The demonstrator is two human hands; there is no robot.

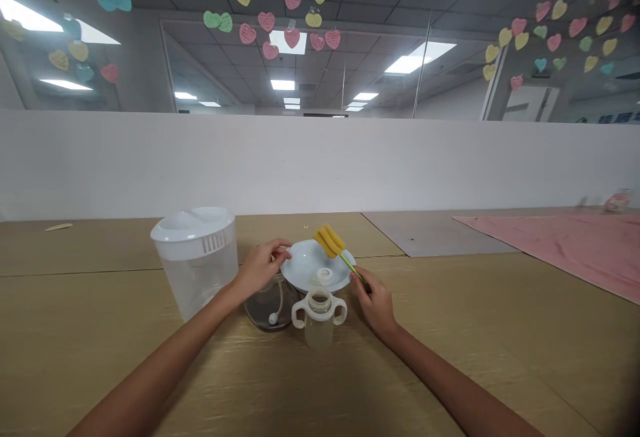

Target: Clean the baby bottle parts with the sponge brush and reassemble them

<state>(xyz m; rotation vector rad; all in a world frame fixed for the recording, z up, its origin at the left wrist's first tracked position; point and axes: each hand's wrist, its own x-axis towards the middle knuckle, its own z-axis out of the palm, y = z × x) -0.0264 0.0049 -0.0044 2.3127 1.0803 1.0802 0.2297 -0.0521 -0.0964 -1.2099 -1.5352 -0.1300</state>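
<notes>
Yellow brush (331, 242) is in your right hand (377, 305), dude, fingers closed around the lower end of its green handle, head tilted up toward 11 o'clock from your grip. That yellow head is hanging over the white bowl (301, 265), a bit toward 1 o'clock from the bowl's middle.

Your left hand (264, 265) has its fingertips at the bowl's rim, around 10 o'clock. Fingers are bent and fairly close together, but I can't tell if you're actually pinching the rim.

Inside the bowl there's a small white ring-shaped piece (325, 276), near 5 o'clock. The two-handled bottle (319, 327) stands upright and open on the bench (430, 370) at the bowl's 6 o'clock. At 8 o'clock sits a round dark dish (257, 310) with what's probably a straw (281, 298) in it, white-tipped, kinda murky there tbh.

Farther out at 9 o'clock is the clear tub (193, 283) with its white lid (193, 225) on, and the pink cloth (575, 243) lies way over at 3 o'clock.
</notes>
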